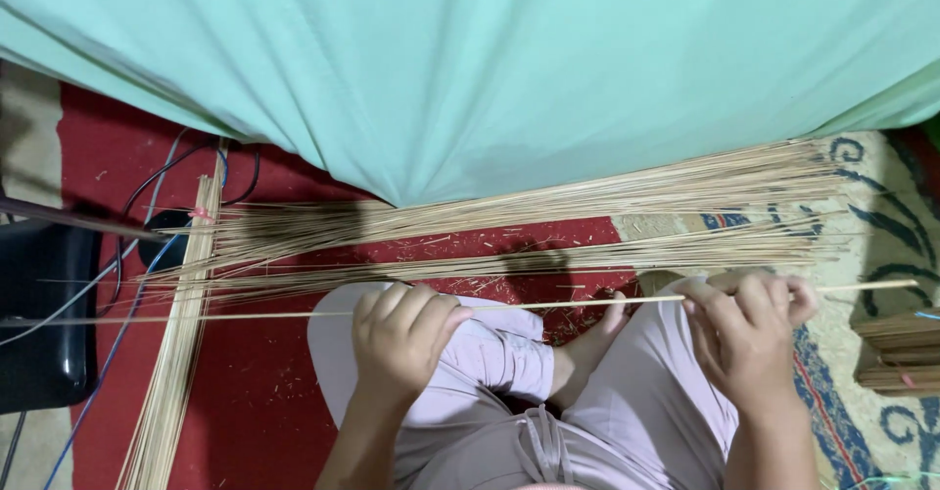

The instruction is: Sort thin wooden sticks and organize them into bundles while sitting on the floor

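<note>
Your left hand (403,333) and right hand (746,326) each close around one thin bamboo stick (548,304), held level above your crossed legs (509,373). At twelve o'clock lies a loose pile of sticks (548,226); at nine, what looks like a tied bundle (181,343) on the red carpet (264,402).

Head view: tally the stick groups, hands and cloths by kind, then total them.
Single thin stick held in both hands: 1
Loose stick pile on the carpet: 1
Tied stick bundles: 2 (left, right)
Hands: 2 (left hand, right hand)
Mint-green cloth: 1
Total: 7
</note>
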